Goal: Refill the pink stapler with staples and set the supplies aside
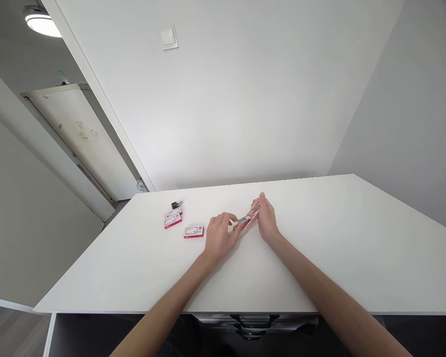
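Note:
Above the middle of the white table (245, 277), a pale pink stapler (248, 224) lies slanted between my two hands, its top swung open so the metal inside shows. My right hand (266, 218) is closed round its far end. At the near end, the thumb and fingers of my left hand (221, 233) pinch a small silver strip, seemingly staples (244, 219), over the open channel. How far the strip sits inside is too small to tell. Just left of that hand lies a red and white staple box (194, 232).
Two more red and white boxes (173, 218) lie together farther left, beside a small black and silver object (177, 204), perhaps a staple remover. A white wall with a light switch (169, 37) rises behind the table. A grey wall (412, 119) borders its right side.

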{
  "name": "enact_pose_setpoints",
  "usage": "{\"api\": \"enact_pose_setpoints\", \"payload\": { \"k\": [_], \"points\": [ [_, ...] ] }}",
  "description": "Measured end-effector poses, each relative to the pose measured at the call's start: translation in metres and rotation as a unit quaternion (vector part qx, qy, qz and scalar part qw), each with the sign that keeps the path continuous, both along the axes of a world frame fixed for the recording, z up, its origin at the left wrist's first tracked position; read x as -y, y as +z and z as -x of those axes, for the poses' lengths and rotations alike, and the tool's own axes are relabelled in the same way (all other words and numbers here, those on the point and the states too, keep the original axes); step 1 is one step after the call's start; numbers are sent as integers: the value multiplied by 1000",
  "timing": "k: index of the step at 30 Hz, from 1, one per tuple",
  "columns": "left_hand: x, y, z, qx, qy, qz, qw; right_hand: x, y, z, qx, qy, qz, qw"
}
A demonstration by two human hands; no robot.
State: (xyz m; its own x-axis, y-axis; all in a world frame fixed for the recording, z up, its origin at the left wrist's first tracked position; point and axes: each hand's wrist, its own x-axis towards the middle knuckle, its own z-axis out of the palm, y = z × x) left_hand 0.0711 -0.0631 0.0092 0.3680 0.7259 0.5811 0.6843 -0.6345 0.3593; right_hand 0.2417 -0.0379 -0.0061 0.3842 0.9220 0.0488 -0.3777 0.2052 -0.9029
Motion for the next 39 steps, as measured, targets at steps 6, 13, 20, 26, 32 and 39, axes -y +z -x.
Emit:
{"api": "enact_pose_setpoints", "payload": {
  "k": [6, 13, 20, 26, 32, 39],
  "points": [
    [-6, 0, 46, -41, -4, 8, 999, -14, -13, -10, -66, -39, 8, 997],
    [-17, 11, 133, -111, -72, 50, 990, -20, -22, -19, -55, -100, 36, 993],
    [-26, 0, 163, -97, 3, 133, 986, -20, -23, -29, 11, -155, 79, 985],
    [-26, 1, 158, -82, 22, 142, 986, -18, -22, -35, 103, -186, 109, 971],
    [-24, 0, 157, -76, 25, 159, 984, -11, -18, -28, 191, -162, 132, 959],
    [-7, 7, 140, -74, -29, 175, 981, -4, -14, -25, 292, -171, 137, 931]
  ]
}}
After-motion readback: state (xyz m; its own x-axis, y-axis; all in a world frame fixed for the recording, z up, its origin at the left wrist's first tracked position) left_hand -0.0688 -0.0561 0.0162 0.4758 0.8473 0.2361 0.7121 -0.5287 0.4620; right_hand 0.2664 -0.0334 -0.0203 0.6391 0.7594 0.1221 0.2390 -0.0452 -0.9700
